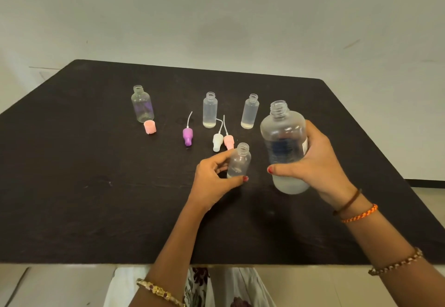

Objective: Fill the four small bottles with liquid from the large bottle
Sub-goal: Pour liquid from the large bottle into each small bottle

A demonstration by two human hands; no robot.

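The large bottle (285, 145) stands upright, or nearly so, near the right side of the table (96, 186), uncapped, with a cloudy pool of liquid low in its base; whether it rests on the table or is just lifted cannot be told. The right hand (317, 162) wraps its body, fingers (310, 128) curled round the far side and the thumb pressed across the front. Just to its left, the nearest small bottle (238, 161) is open-necked and held by the left hand (214, 176), thumb at its base and fingers closed narrowly on its left side; little or no liquid shows in it. Farther back stand two slim small bottles (210, 110) (250, 111), each with a shallow layer at the bottom, and a rounder small bottle (142, 104) well to the left that looks empty. The main risk, as I judge it, lies in the pour: the big mouth is far wider than the small neck, so a quick tilt could slosh liquid over the left fingers and the table, and the light small bottle could tip if the grip loosens. Three pump caps (187, 136) (218, 141) (228, 141) and a pink cap (150, 127) lie loose between the bottles.
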